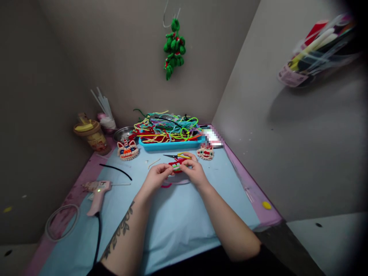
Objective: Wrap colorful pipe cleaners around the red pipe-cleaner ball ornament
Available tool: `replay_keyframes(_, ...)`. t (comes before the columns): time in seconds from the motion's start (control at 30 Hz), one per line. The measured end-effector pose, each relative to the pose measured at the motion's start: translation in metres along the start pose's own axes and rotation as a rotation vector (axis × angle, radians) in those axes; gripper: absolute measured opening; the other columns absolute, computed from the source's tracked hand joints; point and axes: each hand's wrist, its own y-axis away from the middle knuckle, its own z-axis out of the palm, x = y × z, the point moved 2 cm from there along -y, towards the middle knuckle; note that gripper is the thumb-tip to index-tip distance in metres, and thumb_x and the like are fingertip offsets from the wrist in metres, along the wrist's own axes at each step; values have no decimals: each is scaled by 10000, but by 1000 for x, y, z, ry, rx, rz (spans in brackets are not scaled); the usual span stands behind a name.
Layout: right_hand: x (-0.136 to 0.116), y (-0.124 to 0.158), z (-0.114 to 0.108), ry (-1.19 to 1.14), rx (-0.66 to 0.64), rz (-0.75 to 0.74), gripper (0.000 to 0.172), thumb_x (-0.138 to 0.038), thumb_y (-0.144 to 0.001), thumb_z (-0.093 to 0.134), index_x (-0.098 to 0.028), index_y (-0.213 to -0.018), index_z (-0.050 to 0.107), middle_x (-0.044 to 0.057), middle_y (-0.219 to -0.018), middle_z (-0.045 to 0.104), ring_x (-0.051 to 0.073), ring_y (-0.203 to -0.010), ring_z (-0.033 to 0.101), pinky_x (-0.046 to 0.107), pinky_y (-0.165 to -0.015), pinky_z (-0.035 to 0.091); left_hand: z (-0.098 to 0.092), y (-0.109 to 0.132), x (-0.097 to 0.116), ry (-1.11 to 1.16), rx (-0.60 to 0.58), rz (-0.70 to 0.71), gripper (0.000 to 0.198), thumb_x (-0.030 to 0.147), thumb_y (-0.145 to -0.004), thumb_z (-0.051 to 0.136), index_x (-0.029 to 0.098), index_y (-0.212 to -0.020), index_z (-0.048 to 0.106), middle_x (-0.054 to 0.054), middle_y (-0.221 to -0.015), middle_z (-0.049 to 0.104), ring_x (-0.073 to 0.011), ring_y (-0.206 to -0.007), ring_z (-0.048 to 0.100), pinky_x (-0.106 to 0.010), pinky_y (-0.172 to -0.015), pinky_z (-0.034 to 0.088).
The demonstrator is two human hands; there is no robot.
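Observation:
My left hand (156, 176) and my right hand (193, 170) meet over the light blue mat (172, 222), fingers pinched together on a small red pipe-cleaner piece (176, 165) with green and white bits. A pink strand curves on the mat just under my hands. Scissors (176, 156) with yellow handles lie just beyond my fingers. A blue tray (169, 144) heaped with coloured pipe cleaners (166, 128) stands behind them.
Two finished lion-face pieces lie by the tray, one to the left (127, 150), one to the right (205, 153). A pink glue gun (97, 190) with a lit lamp, a black strand (116, 169), a tape roll (61, 220), a cup (92, 134), a metal bowl (122, 133). A green ornament (174, 48) hangs on the wall.

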Motion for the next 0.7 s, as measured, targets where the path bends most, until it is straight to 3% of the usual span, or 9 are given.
replay_keyframes(0.13, 5, -2, 0, -79, -13, 45, 138, -338, -693, 698, -211, -651, 666, 68, -1260, 488, 249, -1232, 456, 372, -1076, 295, 0, -2, -1, 6, -4, 5, 328, 456, -673, 687, 134, -722, 647, -20, -626, 649, -98, -522, 477, -219, -544, 357)
replay_keyframes(0.3, 14, -5, -1, -141, 6, 132, 162, -358, -679, 696, -207, -630, 664, 77, -1257, 508, 254, -1226, 465, 399, -1070, 311, -3, -1, 3, -95, 157, 29, 311, 446, -698, 649, 137, -724, 632, 3, -589, 586, -101, -519, 452, -218, -516, 332)
replay_keyframes(0.4, 15, -5, 1, -146, 4, 148, 179, -373, -666, 701, -208, -612, 659, 90, -1240, 517, 261, -1237, 457, 412, -1077, 301, -3, -1, 5, -165, 181, 72, 303, 439, -703, 637, 136, -712, 650, 11, -571, 566, -109, -537, 454, -223, -530, 339)
replay_keyframes(0.7, 9, -2, 4, -161, -18, 148, 231, -422, -661, 721, -204, -612, 662, 98, -1257, 518, 268, -1215, 480, 425, -1065, 317, -5, -5, -6, -213, 256, 35, 321, 448, -669, 661, 135, -702, 723, -17, -601, 646, -155, -602, 526, -254, -581, 379)
